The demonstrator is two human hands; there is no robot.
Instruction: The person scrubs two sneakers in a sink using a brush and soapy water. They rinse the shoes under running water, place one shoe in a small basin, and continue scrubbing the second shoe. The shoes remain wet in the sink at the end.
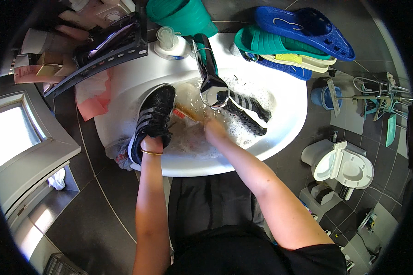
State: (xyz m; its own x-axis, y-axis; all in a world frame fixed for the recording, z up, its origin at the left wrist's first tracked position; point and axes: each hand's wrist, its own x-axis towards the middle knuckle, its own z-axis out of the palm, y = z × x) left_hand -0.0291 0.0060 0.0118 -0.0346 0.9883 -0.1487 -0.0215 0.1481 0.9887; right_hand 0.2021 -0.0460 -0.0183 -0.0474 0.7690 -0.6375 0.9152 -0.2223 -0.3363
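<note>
My left hand (152, 141) is pushed into the opening of a black sneaker (155, 111) with grey stripes and holds it at the left side of the white washbasin (290, 127). The fingers are hidden inside the shoe. A blurred right hand (214, 130) grips a wooden-handled scrubbing brush (187, 113) over the cloudy, soapy water. Red and pale bristles show at the brush's far end, close to the sneaker. The second striped sneaker (249, 111) lies on its side in the suds at the right, partly behind the chrome faucet (213, 89).
A white pump bottle (172, 46) and a green container (182, 15) stand behind the basin. Blue clogs (306, 29) and green slippers (282, 44) are piled at back right. A grey cloth (118, 153) hangs over the left rim. A metal shelf (99, 56) juts in at upper left.
</note>
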